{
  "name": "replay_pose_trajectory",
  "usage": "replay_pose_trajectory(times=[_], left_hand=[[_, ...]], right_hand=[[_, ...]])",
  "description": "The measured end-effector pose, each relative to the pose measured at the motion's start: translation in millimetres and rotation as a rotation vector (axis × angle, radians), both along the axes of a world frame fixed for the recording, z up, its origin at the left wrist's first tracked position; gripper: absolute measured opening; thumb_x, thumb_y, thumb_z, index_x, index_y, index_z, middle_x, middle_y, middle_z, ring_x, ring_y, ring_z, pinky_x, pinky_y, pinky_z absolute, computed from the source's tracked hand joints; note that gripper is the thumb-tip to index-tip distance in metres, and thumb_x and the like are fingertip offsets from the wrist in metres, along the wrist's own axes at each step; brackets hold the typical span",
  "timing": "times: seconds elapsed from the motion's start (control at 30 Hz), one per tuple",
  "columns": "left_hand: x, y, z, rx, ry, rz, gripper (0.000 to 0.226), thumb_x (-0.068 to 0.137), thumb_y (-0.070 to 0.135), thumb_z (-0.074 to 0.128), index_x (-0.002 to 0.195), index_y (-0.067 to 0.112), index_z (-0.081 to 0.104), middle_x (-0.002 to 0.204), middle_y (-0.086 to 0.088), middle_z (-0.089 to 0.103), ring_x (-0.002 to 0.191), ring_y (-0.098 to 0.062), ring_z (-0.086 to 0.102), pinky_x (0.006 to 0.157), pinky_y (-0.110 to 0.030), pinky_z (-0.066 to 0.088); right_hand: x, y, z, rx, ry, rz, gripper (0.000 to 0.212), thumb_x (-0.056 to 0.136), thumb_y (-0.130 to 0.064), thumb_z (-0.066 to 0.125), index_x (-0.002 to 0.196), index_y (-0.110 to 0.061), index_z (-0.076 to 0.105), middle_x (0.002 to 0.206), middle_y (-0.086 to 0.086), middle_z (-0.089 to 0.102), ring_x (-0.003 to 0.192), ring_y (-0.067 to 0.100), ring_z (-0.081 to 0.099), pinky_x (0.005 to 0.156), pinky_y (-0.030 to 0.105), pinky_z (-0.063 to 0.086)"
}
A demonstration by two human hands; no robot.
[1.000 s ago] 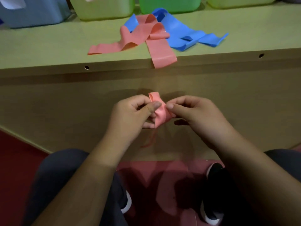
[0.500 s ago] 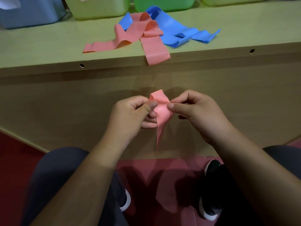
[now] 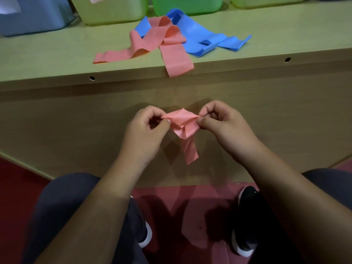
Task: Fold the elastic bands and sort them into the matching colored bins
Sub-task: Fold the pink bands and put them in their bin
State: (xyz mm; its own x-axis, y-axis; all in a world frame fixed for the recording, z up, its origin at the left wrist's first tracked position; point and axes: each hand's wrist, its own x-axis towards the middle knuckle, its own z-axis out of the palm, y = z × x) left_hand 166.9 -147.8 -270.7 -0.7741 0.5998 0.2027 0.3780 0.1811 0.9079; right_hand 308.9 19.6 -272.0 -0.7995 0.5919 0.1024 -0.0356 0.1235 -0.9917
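Pinching a folded pink band [image 3: 182,124], left hand [image 3: 147,128] and right hand [image 3: 223,124] face each other.

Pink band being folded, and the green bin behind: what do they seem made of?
Pink band: thin, matte, rubbery sheet, probably latex; it creases softly where the left hand and right hand pinch it, and its tail hangs limp. Green bin: likely moulded plastic, with smooth, slightly translucent walls and rounded bottom corners.

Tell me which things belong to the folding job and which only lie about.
Job: held pink band, left hand, right hand, loose pink band, blue band, green bin, grey-blue bin.
Lying about: black shoe, red floor.
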Motion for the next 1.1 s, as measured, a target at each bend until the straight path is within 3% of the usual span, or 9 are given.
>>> replay_pose_trajectory(times=[0.1, 0.17, 0.23, 0.37, 0.53, 0.77, 0.87, 0.97, 1.1], left_hand=[[4.2, 0.3, 3.5, 0.044, -0.069, -0.006, 0.01, 0.094, 0.006, 0.066, 0.088, 0.014, 0.065, 0.103, 0.006, 0.076, 0.091, -0.012, 0.066, 0.084, -0.027, 0.052], [5.6, 2.2, 3.1, 0.073, -0.161, -0.038, 0.013, 0.091, 0.003, 0.061, 0.083, 0.013, 0.06, 0.114, 0.004, 0.077, 0.103, -0.015, 0.07, 0.088, -0.031, 0.051], [8.0, 4.9, 2.6, 0.121, -0.295, -0.088, 0.012, 0.087, 0.009, 0.058, 0.079, 0.018, 0.057, 0.104, -0.002, 0.076, 0.095, -0.03, 0.068, 0.084, -0.043, 0.048], [16.2, 8.0, 7.6, 0.266, -0.506, -0.131, 0.007, 0.083, 0.013, 0.055, 0.08, 0.018, 0.053, 0.078, -0.01, 0.05, 0.074, -0.019, 0.052, 0.07, -0.032, 0.046], [16.6, 5.8, 10.0, 0.286, -0.486, -0.201, 0.005, 0.088, 0.013, 0.051, 0.088, 0.017, 0.049, 0.075, -0.017, 0.051, 0.073, -0.029, 0.057, 0.068, -0.033, 0.05], [5.4, -2.9, 9.3, 0.054, -0.176, -0.277, 0.012, 0.093, 0.015, 0.063, 0.103, 0.01, 0.057, 0.077, -0.006, 0.055, 0.062, -0.016, 0.051, 0.055, -0.029, 0.047], [-5.5, -12.6, 9.0, -0.114, -0.012, -0.301, 0.01, 0.097, 0.014, 0.07, 0.105, 0.016, 0.064, 0.081, -0.001, 0.061, 0.061, -0.01, 0.051, 0.056, -0.024, 0.045], [-18.8, -23.4, 8.3, -0.446, 0.331, -0.328, 0.018, 0.09, 0.05, 0.072, 0.097, 0.034, 0.067, 0.085, 0.014, 0.069, 0.069, -0.003, 0.062, 0.066, -0.031, 0.054], [-25.5, -27.4, 5.9, -0.941, 0.574, -0.331, 0.053, 0.081, 0.09, 0.046, 0.093, 0.041, 0.062, 0.081, 0.014, 0.067, 0.074, -0.006, 0.061, 0.065, -0.034, 0.051]], right_hand=[[-0.8, 0.9, 2.1, -0.036, 0.072, -0.021, 0.01, 0.085, -0.012, 0.071, 0.089, -0.021, 0.07, 0.076, -0.002, 0.06, 0.081, 0.02, 0.054, 0.084, 0.039, 0.043], [-1.4, 1.1, 2.1, -0.054, 0.1, -0.024, 0.014, 0.088, -0.005, 0.069, 0.092, -0.018, 0.07, 0.076, -0.003, 0.06, 0.077, 0.015, 0.054, 0.081, 0.035, 0.044], [-1.7, 0.5, 2.3, -0.109, 0.124, -0.013, 0.015, 0.089, -0.001, 0.066, 0.094, -0.015, 0.069, 0.074, -0.005, 0.06, 0.072, 0.011, 0.055, 0.077, 0.03, 0.045], [-1.8, -2.3, 3.5, -0.214, 0.163, 0.023, 0.012, 0.085, -0.007, 0.062, 0.094, -0.013, 0.067, 0.07, -0.001, 0.057, 0.068, 0.014, 0.055, 0.07, 0.028, 0.049], [0.6, -3.5, 3.0, -0.144, 0.148, 0.02, 0.012, 0.088, -0.008, 0.063, 0.096, -0.014, 0.068, 0.068, -0.007, 0.054, 0.061, 0.009, 0.047, 0.057, 0.024, 0.039], [9.3, 0.8, 8.0, -0.003, 0.005, 0.049, 0.004, 0.098, -0.006, 0.069, 0.098, -0.01, 0.07, 0.067, -0.002, 0.052, 0.046, 0.008, 0.042, 0.039, 0.021, 0.033], [12.2, 5.7, 9.5, 0.072, -0.068, 0.092, 0.004, 0.101, -0.002, 0.066, 0.103, -0.002, 0.07, 0.074, 0.003, 0.055, 0.05, 0.002, 0.045, 0.046, 0.014, 0.036], [15.0, 12.6, 7.3, 0.165, -0.222, 0.185, 0.006, 0.1, -0.012, 0.07, 0.103, -0.015, 0.075, 0.076, -0.002, 0.063, 0.059, 0.007, 0.051, 0.054, 0.019, 0.039], [18.8, 18.4, 0.8, 0.433, -0.51, 0.328, 0.006, 0.097, -0.033, 0.072, 0.097, -0.029, 0.077, 0.077, -0.01, 0.075, 0.058, 0.002, 0.057, 0.058, 0.02, 0.042]])
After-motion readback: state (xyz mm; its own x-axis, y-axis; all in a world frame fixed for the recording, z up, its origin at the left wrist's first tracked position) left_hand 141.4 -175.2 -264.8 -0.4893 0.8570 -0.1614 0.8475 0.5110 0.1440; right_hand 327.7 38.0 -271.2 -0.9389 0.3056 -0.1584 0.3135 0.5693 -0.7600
